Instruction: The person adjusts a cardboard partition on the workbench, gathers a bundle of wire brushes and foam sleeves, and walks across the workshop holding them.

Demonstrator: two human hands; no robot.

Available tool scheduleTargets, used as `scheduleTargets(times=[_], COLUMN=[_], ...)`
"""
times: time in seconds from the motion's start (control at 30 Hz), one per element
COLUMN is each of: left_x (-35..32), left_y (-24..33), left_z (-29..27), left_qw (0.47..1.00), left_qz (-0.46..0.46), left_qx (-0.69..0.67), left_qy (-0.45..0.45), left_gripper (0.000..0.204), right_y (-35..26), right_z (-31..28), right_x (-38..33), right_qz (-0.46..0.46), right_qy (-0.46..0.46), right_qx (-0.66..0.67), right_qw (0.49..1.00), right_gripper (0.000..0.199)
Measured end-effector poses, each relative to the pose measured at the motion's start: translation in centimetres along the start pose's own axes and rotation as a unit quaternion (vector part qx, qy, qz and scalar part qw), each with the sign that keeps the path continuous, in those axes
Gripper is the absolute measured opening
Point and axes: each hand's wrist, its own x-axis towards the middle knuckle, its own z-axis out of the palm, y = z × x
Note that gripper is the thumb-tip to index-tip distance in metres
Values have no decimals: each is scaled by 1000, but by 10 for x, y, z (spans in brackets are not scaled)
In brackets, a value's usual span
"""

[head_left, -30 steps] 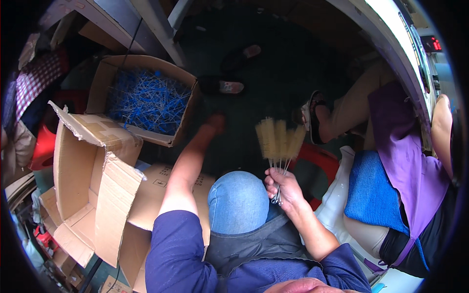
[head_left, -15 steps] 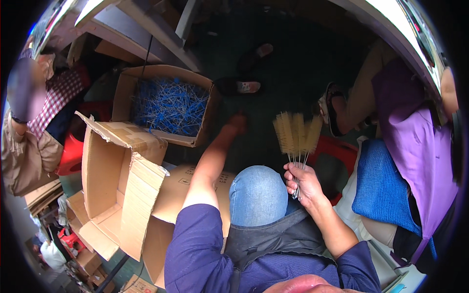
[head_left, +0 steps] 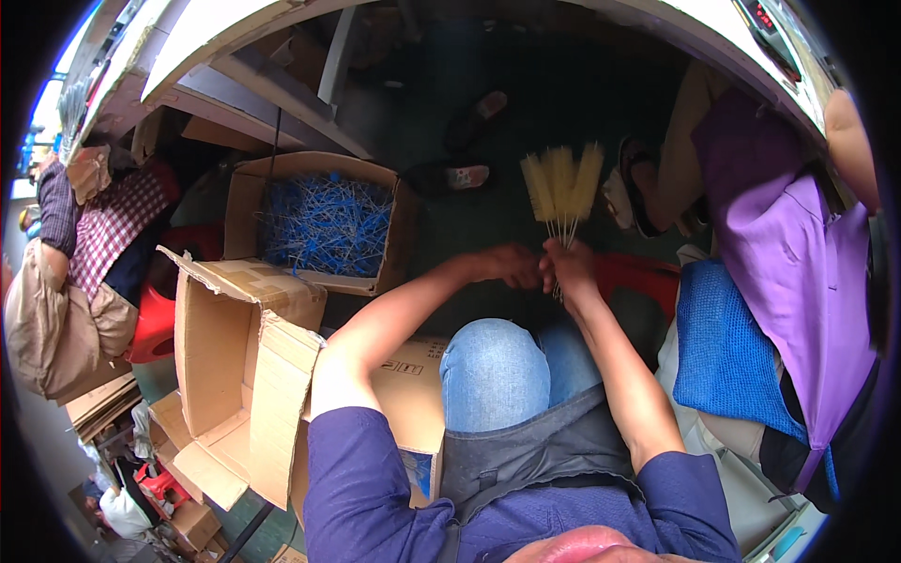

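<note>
A bunch of several tube brushes with pale yellow bristles and thin twisted-wire stems stands upright in front of my knees. My right hand is closed round the stems, and their lower ends poke out below the fist. Just to its left is my left hand, almost touching it. The fingers of this hand are curled, and what they hold, if anything, is too dark to make out. To the left stands an open cardboard box holding many wire pieces with blue parts.
A taller open carton stands left of my knee, beside another closed carton. A red stool is by my right arm. People sit on both sides, one in a purple apron. A table edge crosses above.
My left hand has come from beside the box of blue-and-wire pieces to the right hand. The right hand has lifted the brushes a little farther from my body.
</note>
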Motion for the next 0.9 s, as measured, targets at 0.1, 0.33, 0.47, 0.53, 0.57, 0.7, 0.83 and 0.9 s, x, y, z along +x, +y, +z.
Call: scheduleTargets(times=[0.1, 0.33, 0.47, 0.53, 0.57, 0.7, 0.83, 0.9], left_x=[-11, 20, 44, 50, 46, 50, 52, 62], left_y=[19, 36, 21, 26, 28, -3, -55, -64], left_z=[5, 33, 44, 45, 45, 38, 15, 18], left_qw=[927, 847, 829, 830, 825, 821, 765, 765], left_qz=[-10, -23, 31, 5, -26, 19, 3, 41], left_qx=[-370, -458, -391, -378, -363, -392, -416, -412], left_qy=[56, 270, 398, 410, 432, 416, 491, 494], left_gripper=[51, 46, 28, 24, 21, 20, 22, 24], right_y=[-1, 24, 42, 46, 42, 11, -27, -45], right_z=[4, 12, 9, 3, 5, 10, 42, 48], right_x=[17, 28, 33, 34, 32, 16, -17, -30], right_qz=[-26, -190, -246, -219, -219, -174, -259, -332], right_qy=[16, 54, 85, 95, 94, 16, 75, 83], right_qx=[-91, -399, -394, -383, -383, -528, -526, -376], right_qw=[995, 895, 882, 892, 892, 831, 806, 861], right_gripper=[13, 22, 24, 28, 28, 33, 28, 24])
